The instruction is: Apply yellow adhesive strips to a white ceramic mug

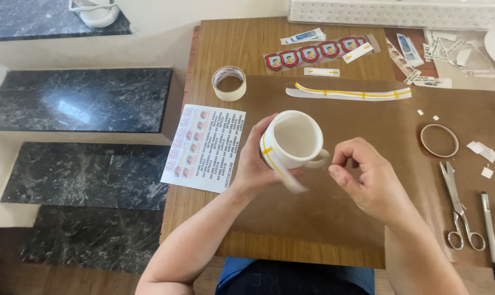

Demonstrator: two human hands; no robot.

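Observation:
My left hand [251, 164] grips a white mug [292, 140], held above the brown mat with its mouth toward me and its handle to the right. A paper strip with yellow tape is wrapped around the mug's side, and a loose end hangs down under it. My right hand [367, 183] hovers just right of the handle, thumb and forefinger pinched together; whether they hold anything is too small to tell.
On the wooden table [242, 43] lie a printed sheet [204, 147], a tape roll [229, 83], a yellow-taped strip [348, 93], a row of shield stickers [313, 53], a thin tape ring [439, 140], scissors [459, 207] and a pen [490, 235]. Dark marble steps [84, 98] drop off at the left.

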